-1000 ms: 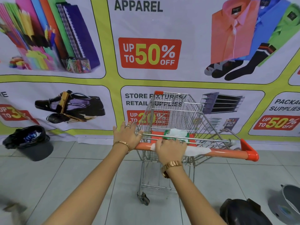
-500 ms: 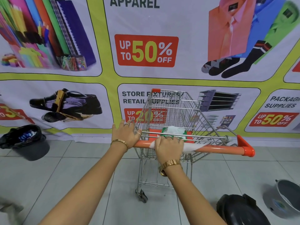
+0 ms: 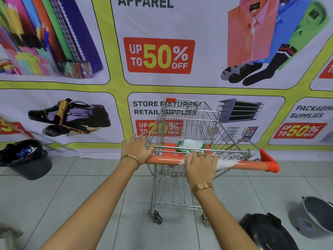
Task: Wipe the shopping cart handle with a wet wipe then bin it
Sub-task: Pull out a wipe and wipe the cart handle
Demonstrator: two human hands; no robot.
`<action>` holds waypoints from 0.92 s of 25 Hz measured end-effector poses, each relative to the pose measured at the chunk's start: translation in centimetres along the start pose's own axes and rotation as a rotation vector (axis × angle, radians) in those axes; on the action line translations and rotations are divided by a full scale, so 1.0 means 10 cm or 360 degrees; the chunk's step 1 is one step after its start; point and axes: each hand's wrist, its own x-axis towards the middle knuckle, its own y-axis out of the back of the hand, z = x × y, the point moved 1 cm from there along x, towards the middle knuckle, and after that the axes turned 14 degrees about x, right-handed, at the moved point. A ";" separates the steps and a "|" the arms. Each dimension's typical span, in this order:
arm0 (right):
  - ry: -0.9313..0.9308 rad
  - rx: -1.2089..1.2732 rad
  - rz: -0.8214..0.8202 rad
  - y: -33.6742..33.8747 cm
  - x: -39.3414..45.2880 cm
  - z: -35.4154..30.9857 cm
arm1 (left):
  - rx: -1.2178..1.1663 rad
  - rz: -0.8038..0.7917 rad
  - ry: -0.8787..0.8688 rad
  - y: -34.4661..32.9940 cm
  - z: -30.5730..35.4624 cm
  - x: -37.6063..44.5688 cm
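Note:
A wire shopping cart (image 3: 189, 123) stands before me with an orange handle (image 3: 252, 164) running across it. My left hand (image 3: 136, 150) grips the handle's left end. My right hand (image 3: 200, 166) presses a white wet wipe (image 3: 228, 162) onto the middle of the handle; the wipe trails out to the right of my fingers. A green and white wipes pack (image 3: 191, 144) lies on the cart's child seat just behind the handle. A grey bin with a black liner (image 3: 27, 159) stands on the floor at the left.
A printed banner (image 3: 162, 56) covers the wall right behind the cart. At the lower right are a black lidded object (image 3: 266, 233) and a grey bucket (image 3: 313, 215) on the tiled floor (image 3: 72, 192).
My right hand has slid a little to the right along the handle with the wipe. My left hand stays at the handle's left end.

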 end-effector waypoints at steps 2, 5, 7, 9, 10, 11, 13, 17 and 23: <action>0.0143 0.0054 -0.0146 -0.07 -0.06 -0.26 | 0.0016 0.0012 -0.0009 0.00 -0.02 0.00; 0.0282 0.0020 -0.0296 -0.05 0.03 -0.18 | 0.0057 0.0026 -0.0040 0.01 -0.08 0.01; 0.0268 0.0008 -0.0282 0.01 0.10 0.16 | 0.0086 0.0032 -0.0068 0.01 -0.10 0.01; 0.0184 0.0002 -0.0123 0.11 0.14 0.45 | 0.0088 0.0028 -0.0081 0.02 -0.08 0.01; 0.0129 -0.0032 -0.0115 0.15 0.14 0.50 | 0.0089 0.0025 -0.0084 0.02 -0.05 0.01; 0.0090 -0.0065 -0.0130 0.16 0.14 0.50 | 0.0091 0.0029 -0.0083 0.02 -0.03 0.00; 0.0034 -0.0081 -0.0150 0.14 0.15 0.43 | 0.0087 0.0033 -0.0080 0.02 0.02 -0.01; 0.0125 -0.0238 -0.0402 -0.01 0.15 0.02 | 0.0110 0.0040 -0.0052 0.01 0.04 -0.02; 0.0366 -0.0106 -0.0445 -0.06 0.09 -0.19 | 0.0073 0.0083 -0.0074 0.02 0.02 -0.03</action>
